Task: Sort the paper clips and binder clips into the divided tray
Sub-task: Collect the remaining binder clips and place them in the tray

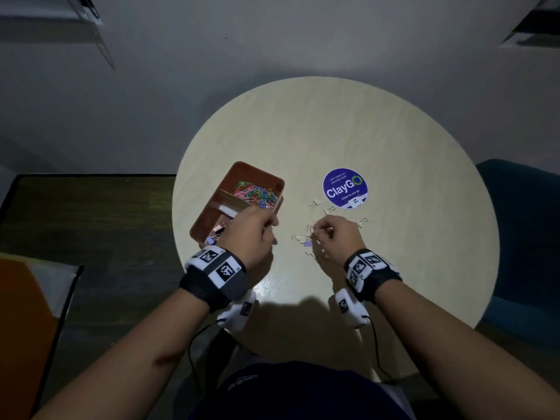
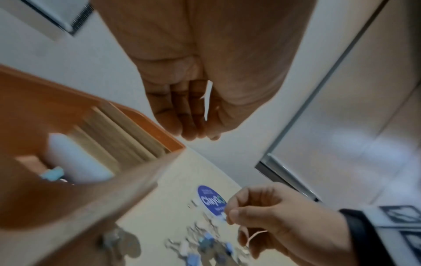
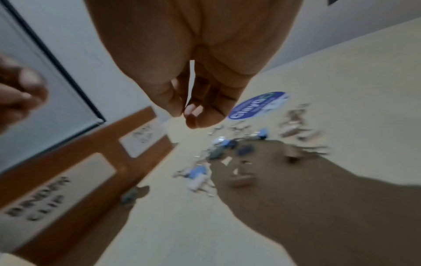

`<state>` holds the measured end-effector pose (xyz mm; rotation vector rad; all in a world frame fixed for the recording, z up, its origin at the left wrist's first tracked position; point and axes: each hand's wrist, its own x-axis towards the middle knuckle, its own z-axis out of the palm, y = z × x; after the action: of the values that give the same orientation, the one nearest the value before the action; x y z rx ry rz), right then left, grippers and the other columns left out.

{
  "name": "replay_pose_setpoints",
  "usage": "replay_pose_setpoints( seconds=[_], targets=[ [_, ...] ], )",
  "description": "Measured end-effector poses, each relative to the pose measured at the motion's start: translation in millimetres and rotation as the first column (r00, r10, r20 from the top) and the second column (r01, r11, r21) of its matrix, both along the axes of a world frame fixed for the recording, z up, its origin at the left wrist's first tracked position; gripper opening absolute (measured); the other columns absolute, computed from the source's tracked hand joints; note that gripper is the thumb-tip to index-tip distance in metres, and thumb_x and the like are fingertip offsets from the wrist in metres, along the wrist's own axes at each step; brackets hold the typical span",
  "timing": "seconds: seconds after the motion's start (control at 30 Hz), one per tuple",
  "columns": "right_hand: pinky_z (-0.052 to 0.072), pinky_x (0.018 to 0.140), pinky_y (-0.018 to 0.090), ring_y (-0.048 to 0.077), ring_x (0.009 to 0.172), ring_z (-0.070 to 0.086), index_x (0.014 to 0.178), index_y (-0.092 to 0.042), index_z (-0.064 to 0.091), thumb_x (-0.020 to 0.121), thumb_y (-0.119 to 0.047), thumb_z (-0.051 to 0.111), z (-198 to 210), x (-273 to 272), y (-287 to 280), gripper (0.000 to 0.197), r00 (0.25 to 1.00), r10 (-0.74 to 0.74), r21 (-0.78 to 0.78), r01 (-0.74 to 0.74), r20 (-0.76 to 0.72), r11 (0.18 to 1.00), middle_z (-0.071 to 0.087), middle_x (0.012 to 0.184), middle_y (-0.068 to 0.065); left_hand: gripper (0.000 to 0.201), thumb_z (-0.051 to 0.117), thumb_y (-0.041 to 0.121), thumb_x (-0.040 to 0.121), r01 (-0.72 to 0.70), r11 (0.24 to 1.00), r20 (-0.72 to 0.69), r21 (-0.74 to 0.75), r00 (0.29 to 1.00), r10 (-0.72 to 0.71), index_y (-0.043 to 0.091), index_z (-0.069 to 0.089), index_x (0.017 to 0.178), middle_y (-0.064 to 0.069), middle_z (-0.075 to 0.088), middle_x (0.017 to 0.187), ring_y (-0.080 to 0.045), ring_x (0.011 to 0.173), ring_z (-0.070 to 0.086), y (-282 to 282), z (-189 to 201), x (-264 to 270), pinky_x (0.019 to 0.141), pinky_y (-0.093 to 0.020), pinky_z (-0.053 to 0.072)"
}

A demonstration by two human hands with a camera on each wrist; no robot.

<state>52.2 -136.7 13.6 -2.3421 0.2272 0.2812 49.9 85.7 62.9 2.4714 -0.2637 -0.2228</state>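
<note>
A brown divided tray [image 1: 261,170] sits at the left of the round table [image 1: 333,131]. Its far compartment holds coloured paper clips [image 1: 256,192], and its near one holds binder clips [image 1: 216,233]. My left hand [image 1: 268,221] hovers over the tray's right rim; its fingers are bunched against the thumb [image 2: 202,134], and nothing shows between them. My right hand [image 1: 316,234] is over the loose binder clips [image 1: 307,242] and pinches one small binder clip between thumb and forefinger [image 2: 229,216]. The right wrist view is blurred, with the fingertips [image 3: 187,115] pressed together.
A round blue ClayGo sticker [image 1: 345,187] lies beyond the loose clips. A few pale binder clips [image 1: 362,222] are scattered beside it. The tray's side carries a "BINDER CLIP" label [image 3: 38,198]. A teal chair [image 1: 527,237] stands to the right, and a dark surface [image 1: 91,222] to the left.
</note>
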Motion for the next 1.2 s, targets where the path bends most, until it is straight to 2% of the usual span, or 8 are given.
replay_pose_setpoints(
  seconds=[0.13,0.23,0.43,0.6,0.73,0.87,1.03,1.2],
  targets=[
    [0.053,0.065,0.026,0.018,0.071,0.064,0.076,-0.019,0.066,0.083,-0.010,0.054,-14,-18,-44,0.016,0.996,-0.006,-0.135,-0.006,-0.087,0.991,0.069,0.077,0.000,0.016,0.053,0.015,0.092,0.113,0.993,-0.040,0.040,0.993,-0.111,0.022,0.065,0.100,0.003,0.062,0.101,-0.015,0.092,0.057,-45,-25,-4,0.083,-0.034,0.050],
    [0.048,0.062,0.023,0.018,0.073,0.062,0.080,-0.019,0.067,0.083,-0.012,0.055,-27,-22,-62,0.014,0.990,0.021,-0.174,-0.045,-0.143,0.984,0.065,0.079,-0.004,0.015,0.052,0.017,0.092,0.123,0.983,-0.100,0.136,0.989,-0.110,0.024,0.064,0.098,0.006,0.060,0.101,-0.015,0.093,0.059,-65,-50,-1,0.083,-0.027,0.045],
    [0.042,0.075,0.025,0.018,0.089,0.056,0.101,-0.021,0.064,0.084,-0.023,0.064,-42,-17,-64,0.018,0.970,0.188,-0.228,-0.221,-0.156,0.948,0.053,0.093,-0.004,0.032,0.060,0.025,0.085,0.214,0.947,-0.151,0.240,0.972,-0.181,0.028,0.057,0.117,0.001,0.049,0.120,-0.023,0.107,0.049,-88,-83,13,0.085,-0.040,0.052],
    [0.043,0.089,0.032,0.020,0.106,0.051,0.129,-0.024,0.052,0.089,-0.026,0.062,-48,-18,-47,0.041,0.921,0.319,-0.221,-0.367,-0.224,0.904,0.052,0.113,0.002,0.043,0.080,0.026,0.072,0.307,0.889,-0.218,0.339,0.945,-0.243,0.028,0.059,0.110,0.003,0.049,0.116,-0.022,0.103,0.047,-95,-98,21,0.078,-0.042,0.054],
    [0.043,0.093,0.032,0.022,0.112,0.051,0.126,-0.017,0.056,0.091,-0.020,0.059,-52,-14,-42,0.035,0.921,0.310,-0.220,-0.361,-0.236,0.906,0.052,0.121,0.004,0.031,0.075,0.018,0.076,0.278,0.918,-0.225,0.284,0.950,-0.218,0.020,0.063,0.105,-0.002,0.054,0.103,-0.024,0.094,0.055,-92,-106,23,0.079,-0.038,0.052],
    [0.043,0.081,0.029,0.024,0.101,0.055,0.098,-0.014,0.060,0.090,-0.016,0.058,-53,-12,-43,0.009,0.916,0.328,-0.216,-0.378,-0.231,0.900,0.048,0.113,0.005,0.018,0.065,0.012,0.086,0.154,0.964,-0.222,0.215,0.969,-0.106,0.015,0.065,0.104,-0.005,0.056,0.100,-0.020,0.084,0.057,-85,-110,19,0.071,-0.026,0.043],
    [0.035,0.070,0.028,0.025,0.090,0.053,0.090,-0.014,0.053,0.092,-0.013,0.048,-50,-10,-40,0.006,0.920,0.343,-0.248,-0.383,-0.189,0.890,0.053,0.104,0.009,0.009,0.066,0.011,0.085,-0.031,0.998,-0.181,0.050,0.983,0.040,0.014,0.067,0.093,-0.004,0.060,0.095,-0.021,0.086,0.058,-75,-105,14,0.074,-0.028,0.046],
    [0.044,0.080,0.031,0.026,0.100,0.054,0.119,-0.013,0.054,0.089,-0.019,0.053,-49,-10,-37,0.030,0.915,0.345,-0.233,-0.390,-0.211,0.891,0.052,0.112,0.008,0.025,0.059,0.001,0.083,0.037,0.941,-0.085,0.337,0.996,-0.009,0.010,0.064,0.106,-0.008,0.056,0.110,-0.025,0.100,0.055,-68,-100,5,0.085,-0.033,0.051]
  ],
)
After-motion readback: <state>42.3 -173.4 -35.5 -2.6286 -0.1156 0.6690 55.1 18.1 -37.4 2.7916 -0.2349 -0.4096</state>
